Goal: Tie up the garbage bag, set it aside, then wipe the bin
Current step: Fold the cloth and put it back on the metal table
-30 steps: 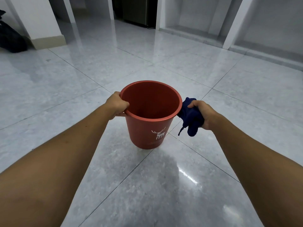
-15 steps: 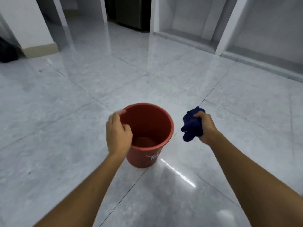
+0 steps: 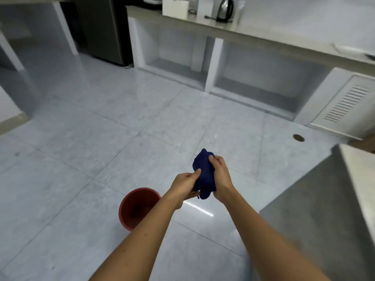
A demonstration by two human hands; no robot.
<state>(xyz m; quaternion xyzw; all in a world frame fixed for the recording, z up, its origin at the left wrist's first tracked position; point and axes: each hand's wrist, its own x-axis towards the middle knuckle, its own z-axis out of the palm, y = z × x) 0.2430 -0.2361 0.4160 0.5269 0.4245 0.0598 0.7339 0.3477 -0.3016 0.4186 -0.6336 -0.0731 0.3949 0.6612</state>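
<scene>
A red plastic bin (image 3: pixel 136 207) stands upright on the tiled floor below my left forearm, its inside bare. Above and to the right of it I hold a bunched dark blue cloth (image 3: pixel 204 175) between both hands. My right hand (image 3: pixel 220 179) grips the cloth from the right, thumb on top. My left hand (image 3: pixel 185 186) pinches its left side with fingertips. Neither hand touches the bin. No garbage bag is in view.
A grey counter or cabinet corner (image 3: pixel 324 199) juts in at the right. A long countertop (image 3: pixel 263 35) with open bays runs along the back, holding a kettle (image 3: pixel 225 10) and white box (image 3: pixel 175 7). A floor drain (image 3: pixel 298 137) lies at far right.
My left hand let go of the bin's rim and came up to the cloth. The bin now stands on the floor. My view rose and swung toward the back counter.
</scene>
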